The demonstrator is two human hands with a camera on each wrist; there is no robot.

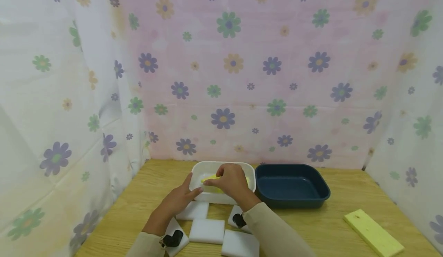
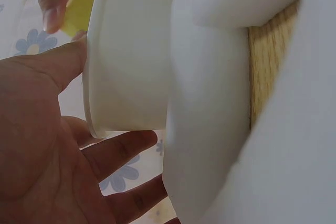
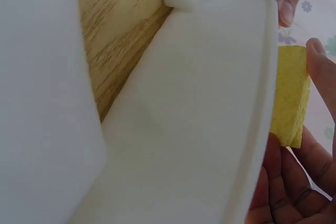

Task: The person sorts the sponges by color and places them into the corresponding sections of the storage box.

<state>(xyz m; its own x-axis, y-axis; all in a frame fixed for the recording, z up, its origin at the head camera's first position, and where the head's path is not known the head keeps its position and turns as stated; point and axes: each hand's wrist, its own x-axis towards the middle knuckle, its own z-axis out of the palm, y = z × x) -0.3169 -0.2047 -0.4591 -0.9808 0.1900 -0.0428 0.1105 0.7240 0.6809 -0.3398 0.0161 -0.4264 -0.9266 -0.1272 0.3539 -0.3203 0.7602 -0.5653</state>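
Observation:
A white plastic basin (image 1: 223,198) stands at the back of the table. Over its inside my right hand (image 1: 232,180) pinches a yellow sponge (image 3: 287,95) between thumb and fingers. More yellow shows below that hand, but I cannot tell whether it is a separate piece. At the basin's left front corner is my left hand (image 1: 178,199), its thumb at the rim and its fingers spread along the outside, fairly straight. Several white sponge blocks (image 1: 207,231) lie on the table in front of the basin, below both wrists.
A dark blue basin (image 1: 292,203) sits right beside the white one. Farther right, near the table edge, lies a long yellow sponge slab (image 1: 373,232). Flowered cloth (image 1: 242,95) hangs behind the wooden table (image 1: 332,234) and along both sides.

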